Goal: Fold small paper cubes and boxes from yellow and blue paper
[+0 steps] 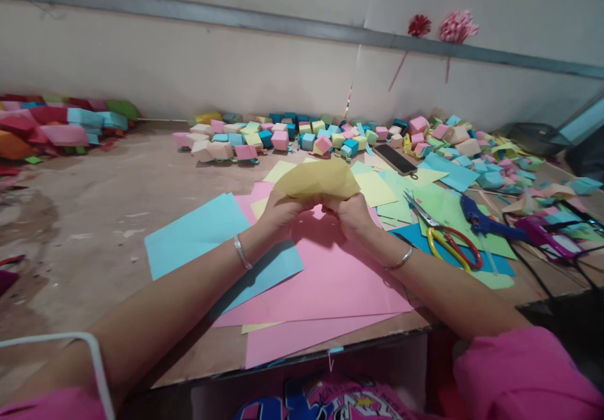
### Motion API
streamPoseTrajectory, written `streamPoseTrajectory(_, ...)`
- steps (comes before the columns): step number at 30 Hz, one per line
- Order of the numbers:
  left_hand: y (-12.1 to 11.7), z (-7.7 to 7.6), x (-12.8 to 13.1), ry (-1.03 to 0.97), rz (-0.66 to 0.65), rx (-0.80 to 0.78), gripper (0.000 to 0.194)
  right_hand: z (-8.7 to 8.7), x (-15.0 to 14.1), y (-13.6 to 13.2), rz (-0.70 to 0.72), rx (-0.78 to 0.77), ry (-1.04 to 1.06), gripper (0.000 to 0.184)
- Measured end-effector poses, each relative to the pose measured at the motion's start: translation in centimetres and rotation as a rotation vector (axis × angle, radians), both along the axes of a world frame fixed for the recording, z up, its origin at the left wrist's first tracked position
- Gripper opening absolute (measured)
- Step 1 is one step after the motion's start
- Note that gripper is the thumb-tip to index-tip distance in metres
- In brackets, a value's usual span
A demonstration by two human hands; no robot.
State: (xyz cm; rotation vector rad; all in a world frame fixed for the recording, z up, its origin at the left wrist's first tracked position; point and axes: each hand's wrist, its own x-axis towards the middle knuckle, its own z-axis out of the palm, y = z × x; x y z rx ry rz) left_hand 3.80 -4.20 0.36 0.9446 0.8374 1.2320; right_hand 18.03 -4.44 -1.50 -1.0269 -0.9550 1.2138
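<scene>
A light blue sheet (195, 234) lies at left as my left hand (284, 209) grasps the near edge of a yellow paper (317, 179). The yellow paper spans both hands on their far side, above a pink sheet (337, 275), plain and bowed into an arch. My right hand (350, 212) clasps the same edge toward its right end, with red-and-yellow-handled scissors (436, 226) farther right.

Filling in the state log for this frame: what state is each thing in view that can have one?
Yellow paper: held up, bent into an arch
Left hand: closed on its edge
Right hand: likewise
Light-blue sheet: lying mostly flat
Scissors: lying unheld, blade opening unclear
Glue gun: lying unheld, power unclear
Smartphone: screen up, dark
Paper blocks: folded into shape
</scene>
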Motion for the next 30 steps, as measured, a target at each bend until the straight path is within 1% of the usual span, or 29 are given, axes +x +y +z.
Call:
streamPoseTrajectory(3, 0.3, -0.2, -0.3, 0.052, 0.018, 0.084, 0.042, 0.1, 0.3, 0.1, 0.01, -0.026, -0.007, 0.032)
streamPoseTrajectory(7, 1.0, -0.4, -1.1, 0.138, 0.041, 0.074, 0.046, 0.4, 0.5, 0.2, -0.014, -0.052, 0.041, 0.03)
streamPoseTrajectory(9, 1.5, -0.4, -1.4, 0.171, 0.072, 0.059, 0.044, 0.7, 0.6, 0.3, -0.026, -0.069, 0.048, 0.028)
streamPoseTrajectory(11, 2.2, -0.4, -1.8, 0.202, 0.124, 0.043, 0.04, 0.8, 1.0, 0.4, -0.054, -0.081, 0.042, 0.028)
streamPoseTrajectory(13, 2.8, -0.2, -2.3, 0.214, 0.211, 0.037, 0.038, 0.9, 1.5, 0.7, -0.105, -0.082, 0.048, 0.03)
streamPoseTrajectory(15, 3.1, 0.0, -2.6, 0.215, 0.297, 0.06, 0.037, 0.9, 2.0, 1.0, -0.135, -0.077, 0.064, 0.03)
streamPoseTrajectory(16, 3.1, 0.1, -2.6, 0.218, 0.308, 0.072, 0.037, 0.8, 2.1, 1.0, -0.136, -0.076, 0.073, 0.03)
streamPoseTrajectory(17, 3.0, 0.1, -2.5, 0.225, 0.291, 0.08, 0.037, 0.8, 2.1, 1.0, -0.126, -0.077, 0.083, 0.03)
streamPoseTrajectory(18, 2.8, 0.1, -2.2, 0.235, 0.24, 0.081, 0.036, 0.8, 2.0, 0.9, -0.111, -0.08, 0.091, 0.03)
streamPoseTrajectory(20, 2.0, 0.0, -1.4, 0.237, 0.079, 0.079, 0.032, 0.7, 1.3, 0.4, -0.073, -0.084, 0.109, 0.031)
streamPoseTrajectory(21, 1.6, -0.1, -1.0, 0.218, 0.025, 0.088, 0.029, 0.7, 0.9, 0.2, -0.051, -0.089, 0.118, 0.033)
streamPoseTrajectory(22, 1.3, -0.2, -0.6, 0.18, -0.003, 0.093, 0.028, 0.7, 0.5, -0.1, -0.024, -0.094, 0.128, 0.035)
streamPoseTrajectory(24, 1.0, -0.2, -0.2, 0.096, -0.003, 0.077, 0.027, 0.6, 0.0, -0.5, 0.045, -0.096, 0.147, 0.038)
streamPoseTrajectory(26, 1.2, -0.1, -0.4, 0.033, 0.041, 0.014, 0.026, 0.7, 0.1, -0.7, 0.113, -0.062, 0.136, 0.04)
streamPoseTrajectory(28, 1.8, 0.2, -0.9, 0.011, 0.083, -0.058, 0.024, 0.7, 0.6, -0.6, 0.138, 0.038, 0.07, 0.046)
streamPoseTrajectory(30, 2.4, 0.4, -1.5, 0.004, 0.107, -0.114, 0.02, 0.8, 1.6, -0.3, 0.108, 0.183, -0.03, 0.061)
